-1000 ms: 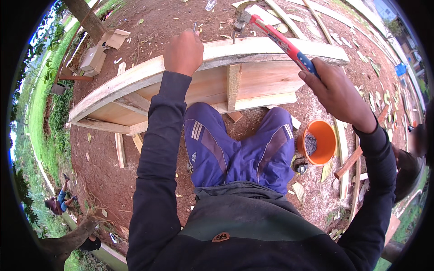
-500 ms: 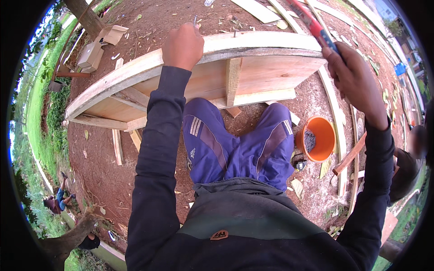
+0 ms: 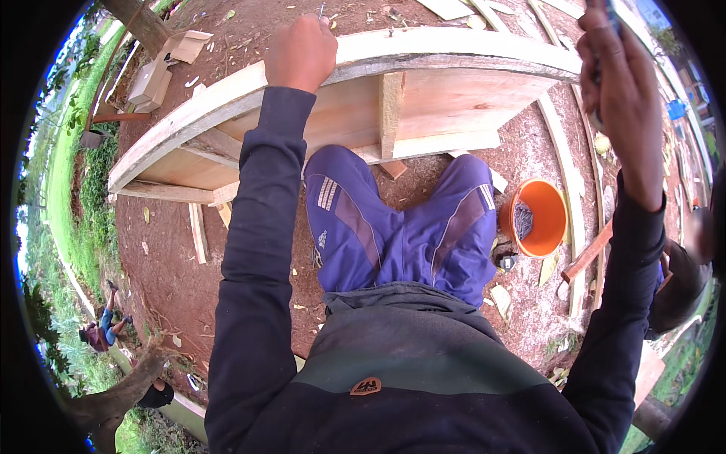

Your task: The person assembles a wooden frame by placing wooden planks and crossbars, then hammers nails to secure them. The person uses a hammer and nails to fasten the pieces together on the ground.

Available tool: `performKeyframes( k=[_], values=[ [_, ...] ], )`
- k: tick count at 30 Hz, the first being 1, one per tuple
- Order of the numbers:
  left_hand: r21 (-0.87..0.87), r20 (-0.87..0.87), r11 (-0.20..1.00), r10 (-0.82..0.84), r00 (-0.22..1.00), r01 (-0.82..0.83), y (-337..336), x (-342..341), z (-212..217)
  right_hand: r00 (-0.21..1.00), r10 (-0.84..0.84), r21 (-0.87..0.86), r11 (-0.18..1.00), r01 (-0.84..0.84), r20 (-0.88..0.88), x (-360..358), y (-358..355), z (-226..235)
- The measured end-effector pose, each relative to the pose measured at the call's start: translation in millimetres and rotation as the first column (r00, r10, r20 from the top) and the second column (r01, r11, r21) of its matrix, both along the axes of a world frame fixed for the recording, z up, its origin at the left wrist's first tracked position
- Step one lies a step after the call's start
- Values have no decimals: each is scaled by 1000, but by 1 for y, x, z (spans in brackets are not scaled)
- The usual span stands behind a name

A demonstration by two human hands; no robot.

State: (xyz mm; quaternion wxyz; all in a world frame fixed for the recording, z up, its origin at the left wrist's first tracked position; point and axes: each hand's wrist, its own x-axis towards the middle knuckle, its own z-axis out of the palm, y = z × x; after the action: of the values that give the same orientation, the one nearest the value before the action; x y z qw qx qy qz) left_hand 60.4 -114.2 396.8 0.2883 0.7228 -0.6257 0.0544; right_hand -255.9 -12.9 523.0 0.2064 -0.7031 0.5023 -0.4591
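Observation:
My left hand (image 3: 301,53) is closed in a pinch on a nail (image 3: 322,10) at the upper long edge of a wooden frame (image 3: 461,45). The frame has a plywood panel (image 3: 469,106) inside and a short cross brace (image 3: 390,113), and it stands on edge before my knees. Another nail (image 3: 391,33) sticks up from the same edge, right of my left hand. Raised above the frame's right end, my right hand (image 3: 624,91) is wrapped round the handle of a hammer (image 3: 603,9), whose head is out of view.
An orange bucket (image 3: 556,227) with nails (image 3: 522,219) in it stands right of my knees, beside a tape measure (image 3: 505,262). Long timber strips (image 3: 563,166) lie to the right. Cardboard boxes (image 3: 151,79) sit far left near a tree trunk (image 3: 140,23). A person (image 3: 681,295) is at the right edge.
My right hand has risen up and to the right with the hammer, most of which has left the picture. My left hand stays at the frame's edge with the nail. The view has shifted slightly.

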Motion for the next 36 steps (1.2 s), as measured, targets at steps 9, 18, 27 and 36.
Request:
performKeyframes(
  k=[9,18,27,36],
  values=[
    [-55,-28,998,-10,1000,9,-5,-5,6,833,133,21,989,-144,-537,-17,-9,-68],
    [-375,-93,899,-278,956,225,-10,6,-3,819,166,106,986,-128,-549,-17,-1,-95],
    [-210,-448,799,-591,671,564,12,-34,14,967,-47,382,913,144,-251,-16,18,-115],
    [-227,-358,792,-609,708,566,8,-36,4,971,27,303,952,47,-237,-19,19,-119]
  ],
)
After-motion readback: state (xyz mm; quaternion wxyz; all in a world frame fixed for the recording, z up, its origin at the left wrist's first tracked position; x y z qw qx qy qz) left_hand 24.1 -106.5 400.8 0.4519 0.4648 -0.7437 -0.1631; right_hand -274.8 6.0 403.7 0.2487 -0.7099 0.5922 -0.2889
